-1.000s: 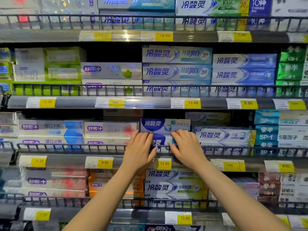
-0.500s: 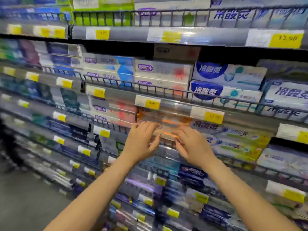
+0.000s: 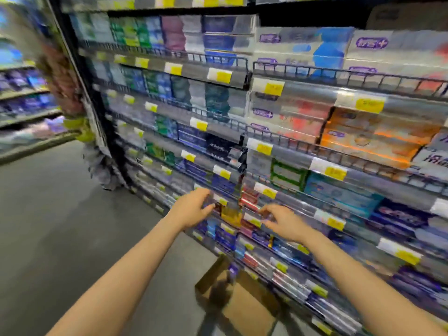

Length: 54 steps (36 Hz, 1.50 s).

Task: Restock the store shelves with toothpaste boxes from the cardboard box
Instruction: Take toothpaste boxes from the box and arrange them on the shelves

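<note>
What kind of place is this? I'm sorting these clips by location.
Most likely a retail store aisle: long tiered metal shelves packed with toothpaste boxes, yellow price tags along the shelf edges, and an open brown cardboard box on the grey floor below both bare hands.

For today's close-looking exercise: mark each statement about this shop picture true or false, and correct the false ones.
1. Both hands are empty. True: the left hand and right hand hold nothing, fingers spread.
2. The cardboard box stands on a shelf. False: it sits on the grey floor at the foot of the shelves.
3. Yellow price tags line the shelf edges. True.
4. The orange boxes lie below the hands. False: they are on a shelf above and to the right.
5. The hands touch each other. False: they are apart.
</note>
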{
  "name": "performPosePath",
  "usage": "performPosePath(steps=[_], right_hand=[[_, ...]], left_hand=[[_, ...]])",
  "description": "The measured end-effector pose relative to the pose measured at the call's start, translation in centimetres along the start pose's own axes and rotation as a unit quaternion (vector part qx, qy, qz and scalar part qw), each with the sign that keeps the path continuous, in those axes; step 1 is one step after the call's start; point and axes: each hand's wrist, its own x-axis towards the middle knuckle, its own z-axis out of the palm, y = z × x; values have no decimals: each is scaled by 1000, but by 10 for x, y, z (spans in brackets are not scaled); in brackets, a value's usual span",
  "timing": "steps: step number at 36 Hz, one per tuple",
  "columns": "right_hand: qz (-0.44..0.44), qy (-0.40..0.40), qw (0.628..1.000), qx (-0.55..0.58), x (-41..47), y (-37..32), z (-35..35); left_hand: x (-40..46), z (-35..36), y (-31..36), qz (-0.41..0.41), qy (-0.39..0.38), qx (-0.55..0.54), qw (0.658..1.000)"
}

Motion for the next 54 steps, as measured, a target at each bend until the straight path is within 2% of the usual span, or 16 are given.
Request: performPosePath(steps=[7,10,14,20,31,36,43,46,51,54], right_hand=[[27,-36,998,54,46,-85,60],[38,-53,997,51,62,-106,69],[58,-29,995,70,80,-117,74],[92,-7,991,102,105,-98,88],[217,12,961,171,149,-26,119],[294,27,931,213,155,-1,147],[394,47,885,243,126,14,187],[449,87,850,262,112,14,198],[528,163,792,259,103,2,221],[560,192,758,273,102,-7,250]], left_hand=[[-34,-33,-111,-37,-5,-50,998],[-33,-44,-135,-18,15,-69,997],[-17,-48,-157,8,31,-100,994],[25,-25,-172,37,-2,-122,992],[124,45,-184,112,-145,-89,979],[161,78,-190,119,-197,-104,967],[191,135,-179,165,-309,-78,933],[204,164,-174,172,-355,-88,915],[221,200,-175,243,-439,-93,860],[229,224,-183,263,-467,-83,840]])
